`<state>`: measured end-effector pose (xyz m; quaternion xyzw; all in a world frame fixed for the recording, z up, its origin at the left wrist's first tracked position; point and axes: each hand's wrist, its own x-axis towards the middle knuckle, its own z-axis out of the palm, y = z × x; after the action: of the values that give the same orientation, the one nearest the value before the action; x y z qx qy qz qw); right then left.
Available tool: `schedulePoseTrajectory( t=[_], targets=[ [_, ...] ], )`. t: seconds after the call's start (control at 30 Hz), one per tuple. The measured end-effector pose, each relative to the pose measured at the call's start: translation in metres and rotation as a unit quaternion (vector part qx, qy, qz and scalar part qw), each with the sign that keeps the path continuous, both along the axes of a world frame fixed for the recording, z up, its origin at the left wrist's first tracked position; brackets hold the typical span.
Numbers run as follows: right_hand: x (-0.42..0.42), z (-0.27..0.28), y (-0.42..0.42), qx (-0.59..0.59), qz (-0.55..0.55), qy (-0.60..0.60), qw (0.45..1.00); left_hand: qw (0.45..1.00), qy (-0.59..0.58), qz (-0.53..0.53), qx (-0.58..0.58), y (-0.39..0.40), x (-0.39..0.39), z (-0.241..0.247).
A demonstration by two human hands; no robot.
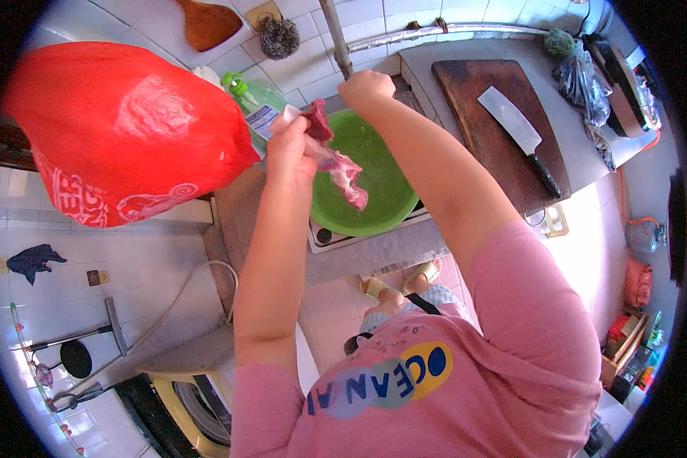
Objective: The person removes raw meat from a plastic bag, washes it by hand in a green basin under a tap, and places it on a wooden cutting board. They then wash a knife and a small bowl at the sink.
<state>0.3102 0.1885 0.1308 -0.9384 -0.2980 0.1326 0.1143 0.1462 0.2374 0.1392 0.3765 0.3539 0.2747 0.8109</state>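
Note:
My left hand (291, 150) grips a strip of raw meat (349, 182), red with pale parts, which hangs over a green plastic basin (372, 212). Another dark red piece of the meat sticks up beside the fingers. My right hand (369, 89) is closed at the lower end of a grey pipe (336, 37), above the basin's far rim; the arm and knuckles hide what the fingers touch. Beside my left hand stands a clear green pump bottle (257, 109). A cleaver (510, 121) with a black handle lies on a dark wooden cutting board (464, 109) to the right.
A big red plastic bag (131, 131) fills the upper left, close to my left hand. A steel scourer (279, 39) hangs on the tiled wall near a wooden paddle (206, 24). Plastic bags (587, 86) and a dark pan (615, 86) stand at the counter's far right.

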Motion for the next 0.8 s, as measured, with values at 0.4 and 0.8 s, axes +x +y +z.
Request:
schedulePoseTrajectory(
  t=[0.4,0.8],
  targets=[
    [-0.062,-0.059,-0.216,0.303,0.155,0.079,0.937,0.995,-0.065,-0.059,0.052,0.013,-0.002,0.051],
    [-0.105,-0.017,-0.423,0.263,-0.078,-0.012,0.962,0.995,-0.018,-0.078,0.055,0.037,-0.004,0.042]
  ],
)
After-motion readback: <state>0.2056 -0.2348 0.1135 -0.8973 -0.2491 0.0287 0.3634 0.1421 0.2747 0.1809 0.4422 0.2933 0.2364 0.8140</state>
